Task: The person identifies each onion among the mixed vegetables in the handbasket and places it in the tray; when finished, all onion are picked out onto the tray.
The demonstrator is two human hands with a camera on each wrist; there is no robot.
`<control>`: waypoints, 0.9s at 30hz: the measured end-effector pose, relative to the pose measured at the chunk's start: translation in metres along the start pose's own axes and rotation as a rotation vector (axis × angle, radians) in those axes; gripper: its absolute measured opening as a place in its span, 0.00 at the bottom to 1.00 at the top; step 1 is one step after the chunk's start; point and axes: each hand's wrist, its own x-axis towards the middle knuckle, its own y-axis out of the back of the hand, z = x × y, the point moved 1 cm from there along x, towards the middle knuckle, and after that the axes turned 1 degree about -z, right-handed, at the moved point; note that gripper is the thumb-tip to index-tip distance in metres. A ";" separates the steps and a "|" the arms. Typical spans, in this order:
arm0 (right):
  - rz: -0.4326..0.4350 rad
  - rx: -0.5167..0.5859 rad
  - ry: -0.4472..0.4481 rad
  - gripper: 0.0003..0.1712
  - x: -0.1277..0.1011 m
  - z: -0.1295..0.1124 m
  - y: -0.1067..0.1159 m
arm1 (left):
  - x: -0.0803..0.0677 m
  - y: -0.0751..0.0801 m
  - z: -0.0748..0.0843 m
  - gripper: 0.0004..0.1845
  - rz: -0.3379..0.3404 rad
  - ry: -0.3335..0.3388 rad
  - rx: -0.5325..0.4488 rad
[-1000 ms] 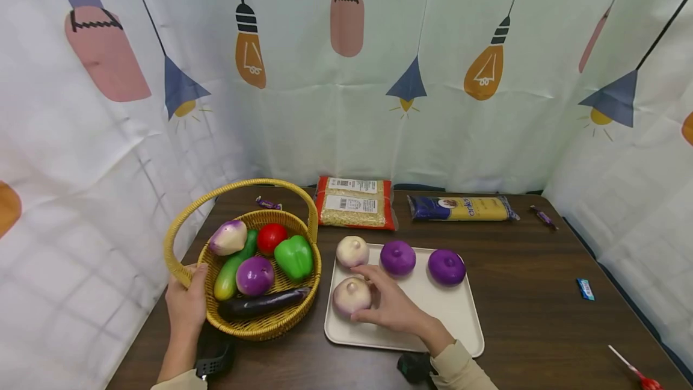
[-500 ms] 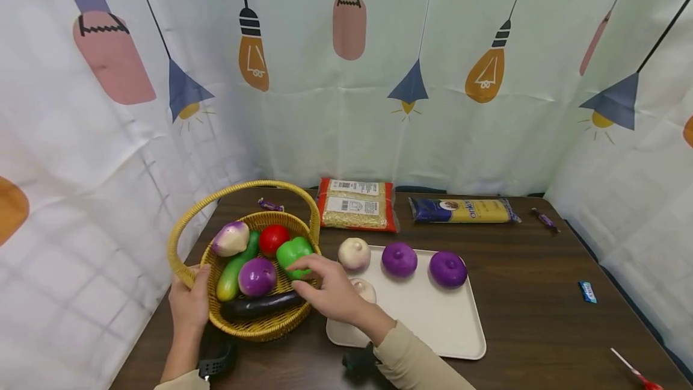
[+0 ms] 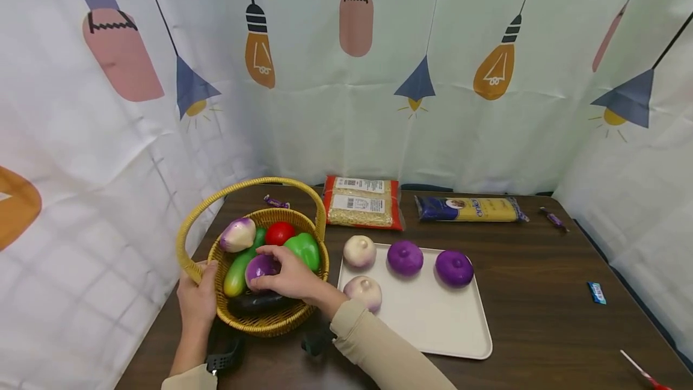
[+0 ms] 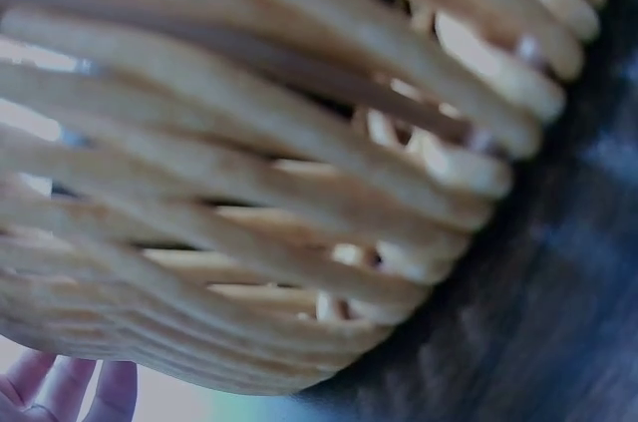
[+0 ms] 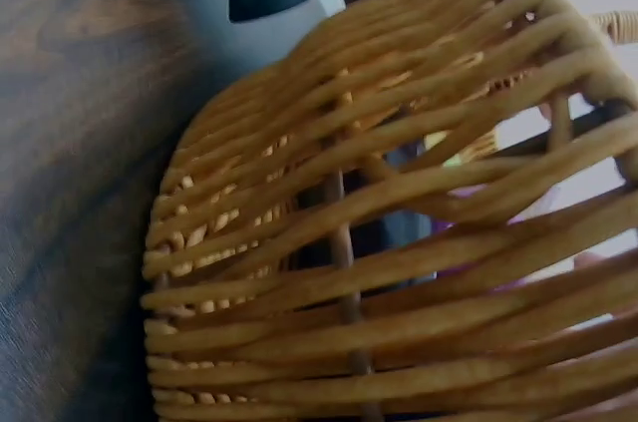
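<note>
My left hand (image 3: 199, 295) grips the left rim of a yellow wicker basket (image 3: 299, 318), by the foot of its handle. Over the basket, my right hand (image 3: 289, 274) has its thumb and fingers on either side of a shiny purple onion (image 3: 260, 268). Around the onion lie a dark eggplant (image 3: 257, 304), a green and yellow cucumber (image 3: 235, 278), a tomato (image 3: 280, 233), a green bell pepper (image 3: 304, 250) and a white and purple turnip-like vegetable (image 3: 238, 235). Both wrist views are mostly filled by the basket's woven wall (image 4: 229, 153).
Right of the basket is a white tray (image 3: 433, 324) with two pale onions (image 3: 360, 251) and two purple onions (image 3: 405, 258). Behind stand a grain bag (image 3: 363, 203) and a pasta pack (image 3: 471, 209). Small candies (image 3: 597, 292) and a lollipop (image 3: 641, 369) lie about the table.
My right hand has left a pale onion on the tray and moved left over the basket, coming to the purple onion in it. The left hand has stayed on the basket.
</note>
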 end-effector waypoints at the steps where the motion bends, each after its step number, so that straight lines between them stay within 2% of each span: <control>1: -0.020 -0.019 -0.022 0.37 0.002 0.000 0.000 | 0.000 0.000 0.000 0.16 0.000 0.000 0.001; 7: -0.102 -0.166 -0.074 0.45 0.011 0.001 -0.004 | 0.000 0.001 0.001 0.15 0.004 0.015 0.012; 14: -0.117 -0.253 -0.080 0.44 0.015 0.006 -0.008 | -0.002 0.000 0.002 0.15 -0.015 0.024 0.011; 22: -0.058 -0.227 0.010 0.45 0.012 0.003 -0.006 | -0.001 -0.002 0.004 0.18 0.001 -0.011 -0.004; 27: -0.004 -0.147 0.070 0.45 -0.007 -0.008 0.004 | -0.002 -0.002 0.004 0.17 0.006 -0.006 0.001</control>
